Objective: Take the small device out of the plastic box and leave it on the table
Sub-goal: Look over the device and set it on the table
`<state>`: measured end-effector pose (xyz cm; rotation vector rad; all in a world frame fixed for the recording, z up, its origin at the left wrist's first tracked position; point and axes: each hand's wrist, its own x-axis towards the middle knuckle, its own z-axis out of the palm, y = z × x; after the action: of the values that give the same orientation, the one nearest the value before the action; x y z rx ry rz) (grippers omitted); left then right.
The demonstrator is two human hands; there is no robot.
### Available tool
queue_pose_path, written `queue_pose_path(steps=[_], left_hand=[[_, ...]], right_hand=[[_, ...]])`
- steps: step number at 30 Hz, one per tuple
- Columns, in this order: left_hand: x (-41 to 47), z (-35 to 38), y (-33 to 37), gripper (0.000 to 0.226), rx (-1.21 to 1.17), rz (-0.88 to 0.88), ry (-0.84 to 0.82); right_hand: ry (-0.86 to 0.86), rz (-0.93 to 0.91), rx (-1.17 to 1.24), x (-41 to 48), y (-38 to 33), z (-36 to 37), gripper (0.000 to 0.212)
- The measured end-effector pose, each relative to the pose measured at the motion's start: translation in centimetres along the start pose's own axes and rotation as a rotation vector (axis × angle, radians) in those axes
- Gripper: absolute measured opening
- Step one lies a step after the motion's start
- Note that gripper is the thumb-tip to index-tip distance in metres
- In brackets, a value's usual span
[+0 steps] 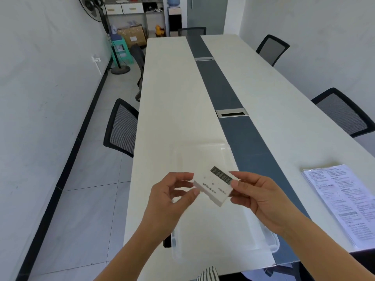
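With the small device lifted above the plastic box, pinched at its ends by the left hand and right hand, placement on bare table beside the box remains.

office meeting room. long white conference table in front of me, dark centre strip with metal cable ports. black mesh chairs down left and right sides. far end: shelving with drawers, water dispenser, cardboard box, standing fan far left. printed papers near right.
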<state>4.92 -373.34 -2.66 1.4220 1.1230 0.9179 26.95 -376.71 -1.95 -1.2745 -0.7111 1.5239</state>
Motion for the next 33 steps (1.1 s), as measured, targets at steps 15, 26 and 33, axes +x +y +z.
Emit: queue_pose_path(steps=[15,26,33], left_hand=[[3.0,5.8,-0.9,0.061,0.0,-0.063,-0.506],[11.0,15.3,-4.6,0.041,0.315,-0.206,-0.415],[14.5,17.3,-11.7,0.063,1.024,-0.212,-0.297]], right_hand=[[-0.066,-0.082,-0.332,-3.0,-0.1,-6.7,0.076],[0.214,0.054,-0.314,2.7,0.5,-19.0,0.067],[0.51,0.055,-0.396,14.3,1.9,-27.0,0.065]])
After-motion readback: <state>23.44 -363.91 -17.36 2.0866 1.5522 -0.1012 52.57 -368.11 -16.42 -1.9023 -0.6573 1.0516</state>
